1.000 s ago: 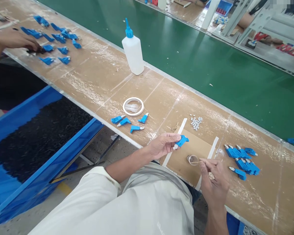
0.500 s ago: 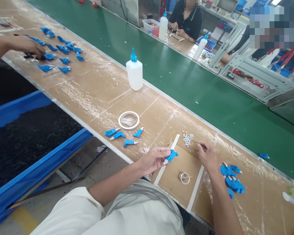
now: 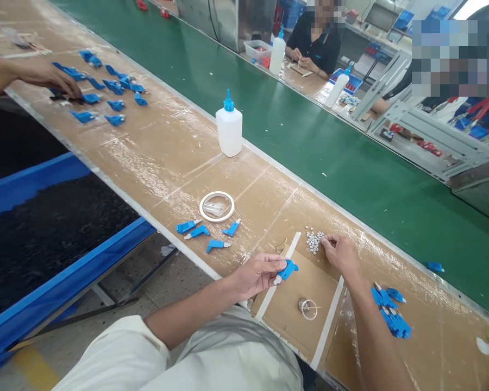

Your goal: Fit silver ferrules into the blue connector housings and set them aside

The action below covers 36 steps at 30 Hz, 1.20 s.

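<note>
My left hand (image 3: 264,271) pinches a small blue plastic part (image 3: 288,269) with a pale tip, held above a taped cardboard sheet (image 3: 281,309). At the edge of a pile of tiny grey pieces (image 3: 313,242), the fingertips of my right hand (image 3: 342,254) are pressed together; whatever they hold is too small to make out. A small clear cup (image 3: 309,309) with a thin stick in it sits on the cardboard. Several more blue parts (image 3: 393,315) lie heaped right of my right forearm. Others (image 3: 217,245) lie loose to the left, near a white ring-shaped roll (image 3: 217,207).
A white squeeze bottle (image 3: 230,130) with a blue cap stands near the table's far edge. Beyond runs a green belt (image 3: 269,125), one blue part (image 3: 435,266) at its near edge. A co-worker's hand (image 3: 52,79) is among blue parts at far left; another person (image 3: 315,43) sits across.
My right hand has moved left to the edge of the grey pile, its fingertips now touching down there. My left hand still holds the blue part. The whole view has shifted slightly.
</note>
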{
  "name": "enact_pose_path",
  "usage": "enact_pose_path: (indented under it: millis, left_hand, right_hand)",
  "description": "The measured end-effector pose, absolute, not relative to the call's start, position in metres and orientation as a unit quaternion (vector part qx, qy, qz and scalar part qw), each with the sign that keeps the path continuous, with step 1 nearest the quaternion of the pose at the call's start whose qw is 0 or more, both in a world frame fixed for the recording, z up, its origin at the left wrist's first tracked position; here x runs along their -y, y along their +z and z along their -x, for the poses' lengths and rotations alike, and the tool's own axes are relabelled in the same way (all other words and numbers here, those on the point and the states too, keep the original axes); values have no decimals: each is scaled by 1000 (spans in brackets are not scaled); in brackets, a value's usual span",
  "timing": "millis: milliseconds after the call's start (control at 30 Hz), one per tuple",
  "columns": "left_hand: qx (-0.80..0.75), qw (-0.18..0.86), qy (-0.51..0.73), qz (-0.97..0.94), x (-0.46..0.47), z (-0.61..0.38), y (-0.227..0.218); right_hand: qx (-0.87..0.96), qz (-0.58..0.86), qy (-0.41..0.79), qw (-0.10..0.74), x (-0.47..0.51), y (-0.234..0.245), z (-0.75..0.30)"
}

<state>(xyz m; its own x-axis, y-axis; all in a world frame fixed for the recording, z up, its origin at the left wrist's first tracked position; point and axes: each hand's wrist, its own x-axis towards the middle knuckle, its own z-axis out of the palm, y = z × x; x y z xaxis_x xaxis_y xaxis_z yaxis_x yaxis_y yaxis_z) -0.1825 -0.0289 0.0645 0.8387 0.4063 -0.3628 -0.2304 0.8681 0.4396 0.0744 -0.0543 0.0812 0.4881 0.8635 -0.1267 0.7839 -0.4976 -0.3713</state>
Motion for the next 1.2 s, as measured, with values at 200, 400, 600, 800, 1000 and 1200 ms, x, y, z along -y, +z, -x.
enact_pose_path:
  millis: [200, 400, 600, 800, 1000, 1200]
  left_hand:
    - [-231, 938, 171, -194, 29, 184, 66]
    - [-238, 934, 173, -203, 32, 183, 67]
    - [-237, 936, 167, -202, 33, 185, 66]
    - [-260, 933, 165, -188, 33, 186, 62]
    - [-252, 934, 164, -191, 33, 185, 62]
    - [-256, 933, 170, -189, 32, 187, 62]
  right_hand:
    - [507, 839, 163, 108, 49, 83, -83]
    - [593, 780, 162, 120, 57, 90, -82]
    - [614, 753, 184, 145, 73, 105, -94]
    - [542, 797, 226, 144, 85, 94, -99]
    - [507, 814, 244, 142, 83, 79, -92]
    - [500, 823, 239, 127, 76, 83, -86]
